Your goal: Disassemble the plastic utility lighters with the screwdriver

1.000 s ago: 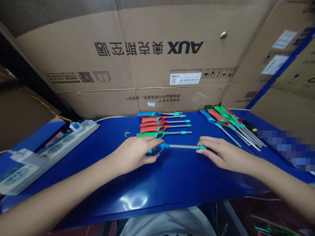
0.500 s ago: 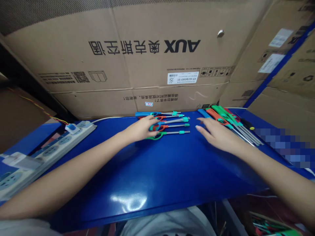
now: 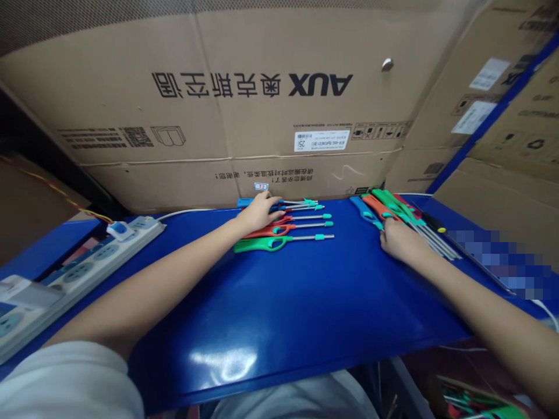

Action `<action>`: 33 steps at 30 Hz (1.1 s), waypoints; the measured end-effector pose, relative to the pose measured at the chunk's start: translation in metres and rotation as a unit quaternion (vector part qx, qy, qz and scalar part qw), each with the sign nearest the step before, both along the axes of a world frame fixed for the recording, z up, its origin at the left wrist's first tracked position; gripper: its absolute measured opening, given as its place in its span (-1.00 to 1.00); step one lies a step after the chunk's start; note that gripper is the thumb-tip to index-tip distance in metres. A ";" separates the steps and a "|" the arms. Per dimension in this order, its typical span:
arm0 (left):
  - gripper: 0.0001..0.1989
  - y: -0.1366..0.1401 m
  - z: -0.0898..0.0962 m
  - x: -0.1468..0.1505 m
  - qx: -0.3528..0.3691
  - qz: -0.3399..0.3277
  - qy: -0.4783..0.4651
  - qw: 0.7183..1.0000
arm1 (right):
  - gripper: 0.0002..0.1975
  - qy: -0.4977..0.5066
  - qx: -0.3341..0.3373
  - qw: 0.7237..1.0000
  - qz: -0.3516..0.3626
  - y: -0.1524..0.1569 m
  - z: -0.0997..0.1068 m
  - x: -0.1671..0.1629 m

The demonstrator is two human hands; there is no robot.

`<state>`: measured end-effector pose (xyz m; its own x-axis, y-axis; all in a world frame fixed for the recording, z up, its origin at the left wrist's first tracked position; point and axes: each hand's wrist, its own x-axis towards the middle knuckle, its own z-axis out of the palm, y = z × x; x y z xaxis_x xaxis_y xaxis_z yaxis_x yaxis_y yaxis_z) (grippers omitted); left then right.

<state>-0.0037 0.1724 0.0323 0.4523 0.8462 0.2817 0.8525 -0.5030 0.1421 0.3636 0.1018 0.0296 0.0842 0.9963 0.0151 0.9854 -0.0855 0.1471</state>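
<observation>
My left hand (image 3: 258,213) lies over the left row of gas lighters, its fingers closed around a blue gas lighter (image 3: 276,201) near the box wall. Nearer me in that row lie an orange gas lighter (image 3: 266,231) and a green gas lighter (image 3: 257,243), their metal tubes pointing right. At the right-hand bunch, my right hand (image 3: 404,241) has its fingers curled on the front part of another blue gas lighter (image 3: 365,210); its tube is hidden by the hand. Beside it are an orange gas lighter (image 3: 379,205) and green gas lighters (image 3: 390,201).
The blue tabletop (image 3: 271,308) ends against a cardboard box wall (image 3: 244,128). A white power strip (image 3: 87,270) runs along the left edge. A black-handled tool (image 3: 430,221) lies beyond the right bunch. Below right, a box holds more lighters (image 3: 471,401).
My left hand has moved toward the box wall with a blue gas lighter, uncovering the orange and green handles. My right hand has moved right and closed on the other blue gas lighter.
</observation>
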 end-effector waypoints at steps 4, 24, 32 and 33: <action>-0.58 -0.013 0.004 0.001 0.044 -0.012 -0.021 0.999 | -0.77 0.038 0.000 0.999 -0.007 0.006 0.003 0.006; -0.76 -0.203 0.051 0.043 -0.404 -0.139 -0.034 0.903 | -0.79 0.061 0.092 0.793 0.599 -0.144 0.040 -0.103; -0.89 -0.221 0.048 0.013 -0.496 -0.057 -0.045 0.865 | -0.68 0.132 0.065 0.809 0.569 -0.159 0.028 -0.094; -0.89 -0.219 0.048 0.005 -0.529 -0.032 -0.046 0.847 | -0.66 0.141 0.075 0.821 0.548 -0.155 0.027 -0.088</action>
<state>0.0016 -0.0465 0.0802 0.5245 0.6212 -0.5823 0.7891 -0.0978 0.6064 0.2752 -0.0532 0.0566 -0.8405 0.4643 0.2791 0.4755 0.8792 -0.0306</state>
